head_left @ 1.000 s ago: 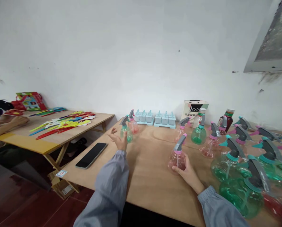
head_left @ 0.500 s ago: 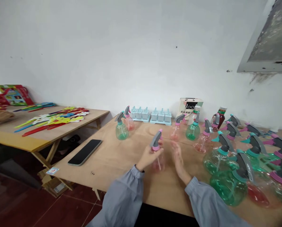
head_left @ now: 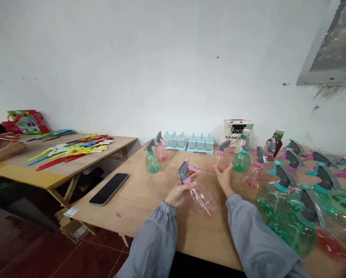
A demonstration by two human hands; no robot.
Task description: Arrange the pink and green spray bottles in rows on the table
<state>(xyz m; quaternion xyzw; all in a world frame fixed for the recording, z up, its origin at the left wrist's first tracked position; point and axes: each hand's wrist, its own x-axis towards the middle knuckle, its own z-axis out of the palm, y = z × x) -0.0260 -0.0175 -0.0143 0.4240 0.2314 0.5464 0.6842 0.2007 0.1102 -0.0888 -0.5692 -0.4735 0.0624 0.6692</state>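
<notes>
Holding a tilted pink spray bottle [head_left: 202,197], right of the phone [head_left: 109,189]
Pinching it round the neck with the left grip [head_left: 178,192]; holding the right grip [head_left: 224,178] spread, farther right of the phone, by a second pink bottle [head_left: 220,158]. Can't tell if touching, tbh.

Pink bottle [head_left: 203,199] now tilted in left fingers [head_left: 188,185]; right fingers [head_left: 227,172] moved forward to rear pink bottle [head_left: 219,159].
</notes>
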